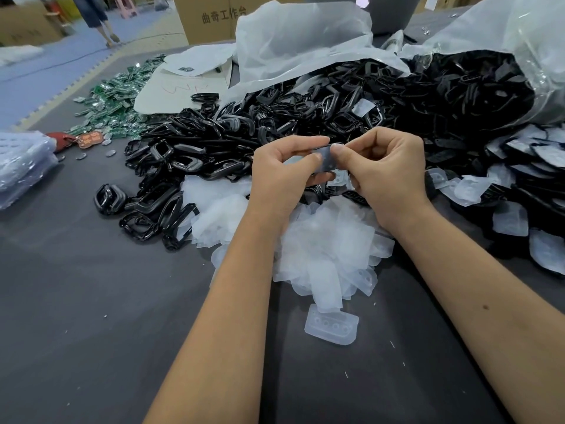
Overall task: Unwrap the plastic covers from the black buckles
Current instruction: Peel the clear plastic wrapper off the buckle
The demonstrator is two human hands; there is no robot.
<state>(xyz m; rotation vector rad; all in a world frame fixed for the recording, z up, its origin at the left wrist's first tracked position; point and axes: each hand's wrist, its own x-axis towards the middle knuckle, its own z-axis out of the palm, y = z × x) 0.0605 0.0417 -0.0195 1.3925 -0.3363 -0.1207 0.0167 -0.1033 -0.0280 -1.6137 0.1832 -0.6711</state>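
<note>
Both hands meet above the table's middle on one wrapped black buckle (325, 162) in a cloudy plastic cover. My left hand (284, 172) grips the buckle from the left, thumb on top and fingers underneath. My right hand (382, 169) pinches the cover's upper edge between thumb and forefinger. Below the hands lies a heap of empty plastic covers (321, 240). A big pile of bare black buckles (214, 139) spreads behind and to the left. Wrapped buckles (519, 166) lie at the right.
A large clear bag of buckles (477, 87) lies open at the back right. White plastic sheeting (299, 41) and cardboard boxes (208, 19) stand behind. Green packets (119, 96) are scattered at the back left. A stack of clear bags (21, 166) sits at the left edge. A person's legs (97, 19) show far back.
</note>
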